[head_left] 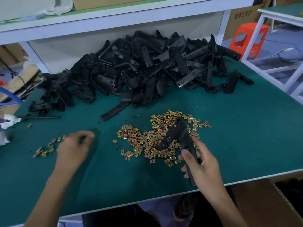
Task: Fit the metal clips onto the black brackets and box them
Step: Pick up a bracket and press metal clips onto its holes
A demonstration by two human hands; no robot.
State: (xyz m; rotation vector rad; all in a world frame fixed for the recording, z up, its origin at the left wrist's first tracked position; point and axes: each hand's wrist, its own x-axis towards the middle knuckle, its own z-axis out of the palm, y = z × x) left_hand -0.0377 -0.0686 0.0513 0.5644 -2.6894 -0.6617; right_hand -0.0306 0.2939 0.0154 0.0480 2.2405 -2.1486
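Brackets of black moulded plastic (139,68) lie heaped at twelve o'clock on the green-matted bench (246,128). Small brass-coloured square metal clips (147,140) spread across its centre. At four o'clock the right hand (202,163) wraps fingers and thumb round one angled black bracket (180,135), held over the clips. At eight o'clock the left hand (75,145) curls over a thinner scatter of clips (44,153); blur hides whether it pinches one. The fit should go best with the bracket held steady and the clip slid on square until it seats. A brown cardboard carton (262,202) sits at five o'clock.
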